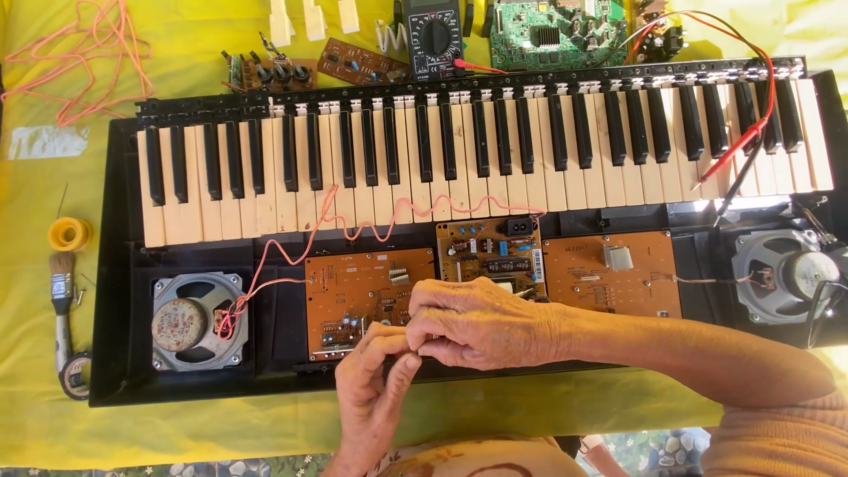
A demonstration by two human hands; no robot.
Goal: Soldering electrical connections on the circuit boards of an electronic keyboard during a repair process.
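Where boards (371,296) sit, keyboard shell (119,265)

A makeshift electronics repair bench: an opened keyboard (477,159) with bare circuit boards (371,291) lies on a table under a yellow cloth (177,35). At the table's far edge sit a multimeter (433,37) and loose boards; a brush (62,300) lies at its left edge.

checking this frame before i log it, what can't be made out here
- Head view: whatever the left hand and right hand pinch is hidden by the fingers.
- Lower edge of the left circuit board: covered by both hands.
- Green circuit board: cut off by the top edge.
- Right speaker: rim cut by the right edge.
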